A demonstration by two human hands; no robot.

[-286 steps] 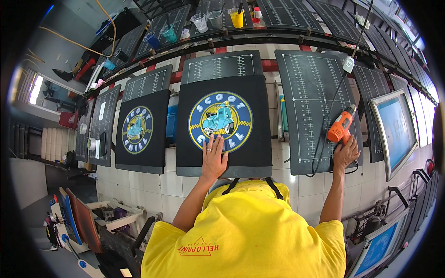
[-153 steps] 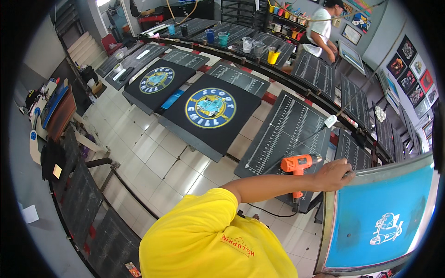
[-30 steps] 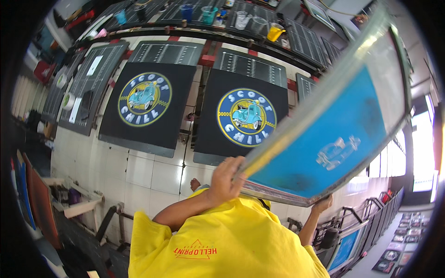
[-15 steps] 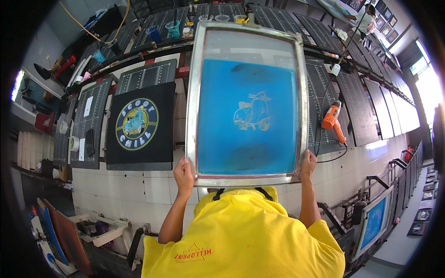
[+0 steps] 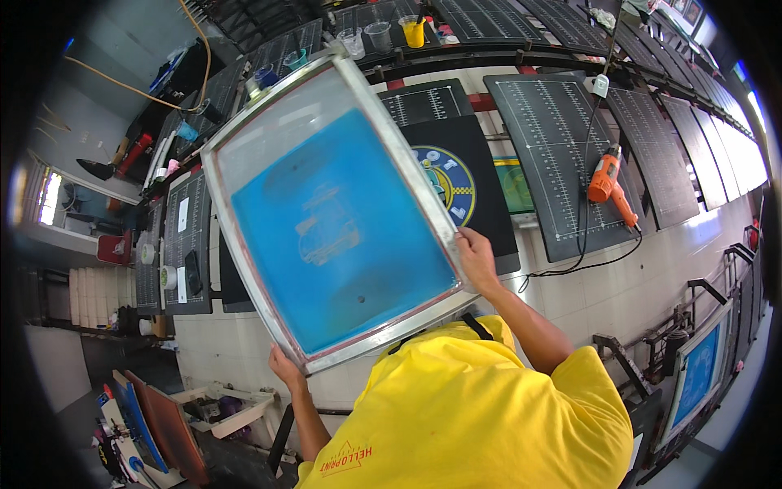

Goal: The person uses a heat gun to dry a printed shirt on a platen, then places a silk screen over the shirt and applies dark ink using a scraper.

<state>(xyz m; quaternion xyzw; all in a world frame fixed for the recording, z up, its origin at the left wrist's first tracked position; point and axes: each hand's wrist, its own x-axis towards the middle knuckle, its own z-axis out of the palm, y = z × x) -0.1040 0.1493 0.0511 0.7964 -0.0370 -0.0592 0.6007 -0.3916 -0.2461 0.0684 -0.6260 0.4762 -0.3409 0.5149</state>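
The 2 hands (image 5: 478, 262) have swung the blue screen (image 5: 338, 224) leftward, now slanted.

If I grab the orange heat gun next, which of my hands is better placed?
Probably your right hand: it is nearer the heat gun, while your left hand is by the bottom corner of the screen. Both hold it, though, so the right must let go first.

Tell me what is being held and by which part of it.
The blue screen, by its metal frame: the left hand grips the lower-left corner, the right hand the side near the lower-right corner.
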